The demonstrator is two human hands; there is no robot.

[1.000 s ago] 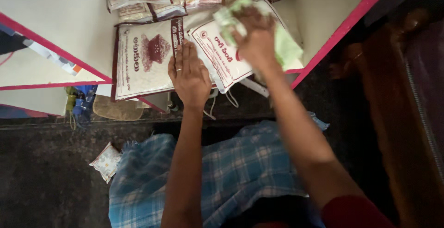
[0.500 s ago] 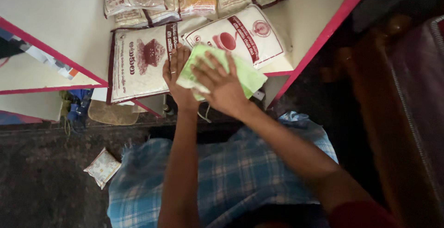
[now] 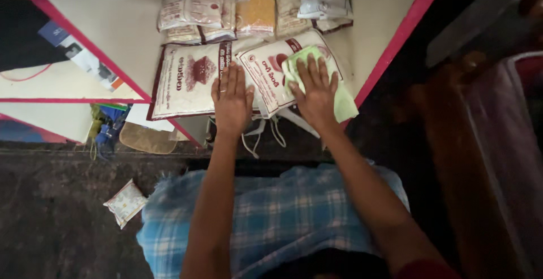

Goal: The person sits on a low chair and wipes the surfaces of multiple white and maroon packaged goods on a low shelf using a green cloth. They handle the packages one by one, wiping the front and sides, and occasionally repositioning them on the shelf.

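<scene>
your left hand (image 3: 232, 101) lies flat, fingers spread, on two white grain sacks (image 3: 189, 81) | your right hand (image 3: 314, 92) presses a green cloth (image 3: 345, 101) open-palmed onto the right sack, gripping nothing | shelf (image 3: 113, 30)

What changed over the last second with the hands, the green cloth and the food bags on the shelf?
The right hand has slid the green cloth from the far right part of the right-hand white bag back toward the person, then out to the right again, pressing flat all the while. The left hand has stayed flat between the two white bags. The left-hand white bag and the packets behind have not shifted.
</scene>
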